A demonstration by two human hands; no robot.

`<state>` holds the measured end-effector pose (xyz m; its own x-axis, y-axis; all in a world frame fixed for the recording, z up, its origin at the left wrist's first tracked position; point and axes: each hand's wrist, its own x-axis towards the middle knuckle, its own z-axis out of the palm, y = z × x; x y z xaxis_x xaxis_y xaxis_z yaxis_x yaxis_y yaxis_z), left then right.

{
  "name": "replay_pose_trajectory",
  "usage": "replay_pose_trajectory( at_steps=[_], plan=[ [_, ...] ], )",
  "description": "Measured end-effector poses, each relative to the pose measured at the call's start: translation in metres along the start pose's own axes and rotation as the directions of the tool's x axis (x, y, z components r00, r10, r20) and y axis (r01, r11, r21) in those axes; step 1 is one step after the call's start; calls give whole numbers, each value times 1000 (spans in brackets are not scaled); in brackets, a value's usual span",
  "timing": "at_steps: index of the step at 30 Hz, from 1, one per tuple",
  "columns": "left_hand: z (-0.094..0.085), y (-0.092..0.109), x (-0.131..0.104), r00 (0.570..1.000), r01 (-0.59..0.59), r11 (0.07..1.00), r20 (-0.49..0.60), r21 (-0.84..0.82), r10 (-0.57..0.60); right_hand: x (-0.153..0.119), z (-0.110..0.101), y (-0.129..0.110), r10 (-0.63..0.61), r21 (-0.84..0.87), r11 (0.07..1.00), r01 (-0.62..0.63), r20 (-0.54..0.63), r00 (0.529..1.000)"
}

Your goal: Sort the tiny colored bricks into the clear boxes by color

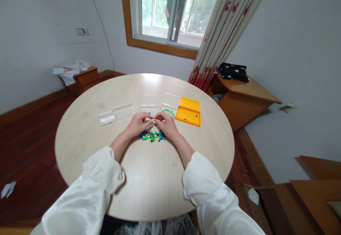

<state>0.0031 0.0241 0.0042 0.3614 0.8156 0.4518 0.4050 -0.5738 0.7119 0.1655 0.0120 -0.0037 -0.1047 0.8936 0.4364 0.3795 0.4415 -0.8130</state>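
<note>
My left hand (140, 123) and my right hand (165, 124) meet fingertip to fingertip over the table. Both have their fingers pinched together, and whatever sits between them is too small to make out. Just below them lies a pile of small building bricks (152, 136) in green, blue, brown and yellow. Behind the right hand, a clear lidded box (168, 106) stands open with several green pieces (167, 111) in it. A second clear box (148, 107) is partly covered by my hands, with a bit of blue showing. To the right lies an open yellow case (188, 111) holding a few dark pieces.
Two more clear boxes, a small box (106, 118) and a wider tray (125, 111), lie at the left on the round table (149, 178). A wooden cabinet (239, 100) with dark cloth (233, 72) stands at the right. A person (172, 2) is outside the window.
</note>
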Motion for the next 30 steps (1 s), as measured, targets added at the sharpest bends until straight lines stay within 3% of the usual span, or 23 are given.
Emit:
replay_pose_trajectory(
  at_steps=[15,20,23,26,30],
  plan=[
    [1,-5,0,999,28,999,-47,37,-26,0,3,3,-11,19,1000,11,20,1000],
    [-5,-5,1,988,34,995,-153,91,-20,0,2,10,6,-49,999,-4,44,999],
    [-15,-9,3,947,111,978,-316,177,-51,0,0,12,11,-155,988,2,85,996],
    [-27,-17,3,868,271,921,-484,278,-109,0,-1,13,-33,-241,968,64,131,991],
    [-38,-26,0,802,443,805,-577,394,-159,-2,-2,10,-87,-229,964,138,219,972]
  ],
)
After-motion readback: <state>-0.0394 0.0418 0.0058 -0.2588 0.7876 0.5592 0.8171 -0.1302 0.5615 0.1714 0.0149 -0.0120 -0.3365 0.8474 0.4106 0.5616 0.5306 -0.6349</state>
